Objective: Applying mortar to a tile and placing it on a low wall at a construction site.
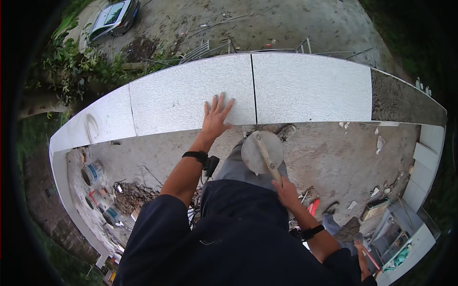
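My left hand (218, 118) lies on a large white textured slab (191, 90) that tops the wall, its fingers spread near the slab's inner edge. Just right of it, a dark narrow joint separates this slab from a second white slab (312, 88). In my right hand (286, 191) is the pale wooden handle of a round grey tool (248, 151). The tool's disc-shaped part hangs in front of my legs, below the joint and apart from the slabs. Its exact kind cannot be made out.
Bare grey mortar (405, 97) covers the wall top at right. Buckets (92, 172) and rubble (133, 198) lie on the floor at left. Another person's hand (359, 245) grips a shaft at lower right. Beyond the wall are metal frames and a parked car (112, 19) far below.
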The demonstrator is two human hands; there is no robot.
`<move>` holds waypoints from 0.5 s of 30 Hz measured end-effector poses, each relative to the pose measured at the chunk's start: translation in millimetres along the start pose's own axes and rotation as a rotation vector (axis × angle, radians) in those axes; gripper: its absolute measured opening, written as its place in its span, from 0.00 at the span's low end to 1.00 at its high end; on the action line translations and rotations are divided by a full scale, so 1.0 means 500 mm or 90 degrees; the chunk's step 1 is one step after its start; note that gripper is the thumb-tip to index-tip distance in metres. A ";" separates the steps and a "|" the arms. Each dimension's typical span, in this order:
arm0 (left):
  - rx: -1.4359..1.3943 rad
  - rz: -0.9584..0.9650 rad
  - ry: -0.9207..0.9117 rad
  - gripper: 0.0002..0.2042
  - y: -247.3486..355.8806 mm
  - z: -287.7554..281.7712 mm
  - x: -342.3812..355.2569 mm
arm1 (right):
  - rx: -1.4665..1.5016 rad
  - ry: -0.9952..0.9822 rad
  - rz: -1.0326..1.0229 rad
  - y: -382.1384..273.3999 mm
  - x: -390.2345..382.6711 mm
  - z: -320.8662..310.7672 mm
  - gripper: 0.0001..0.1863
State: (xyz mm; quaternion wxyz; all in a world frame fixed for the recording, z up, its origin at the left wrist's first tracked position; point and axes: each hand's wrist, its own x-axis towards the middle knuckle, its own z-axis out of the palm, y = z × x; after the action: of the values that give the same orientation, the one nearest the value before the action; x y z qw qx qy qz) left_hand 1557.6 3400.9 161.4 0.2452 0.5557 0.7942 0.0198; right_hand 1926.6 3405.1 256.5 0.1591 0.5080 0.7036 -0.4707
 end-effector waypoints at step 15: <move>-0.022 0.072 -0.041 0.56 -0.030 -0.025 0.007 | 0.711 -0.267 0.264 -0.126 0.040 0.027 0.20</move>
State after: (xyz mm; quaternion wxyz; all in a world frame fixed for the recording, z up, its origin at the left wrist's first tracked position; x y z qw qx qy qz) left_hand 1538.3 3401.1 166.6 0.2786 0.5954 0.7530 0.0296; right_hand 1860.0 3403.0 267.1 0.0923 0.5373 0.1925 -0.8159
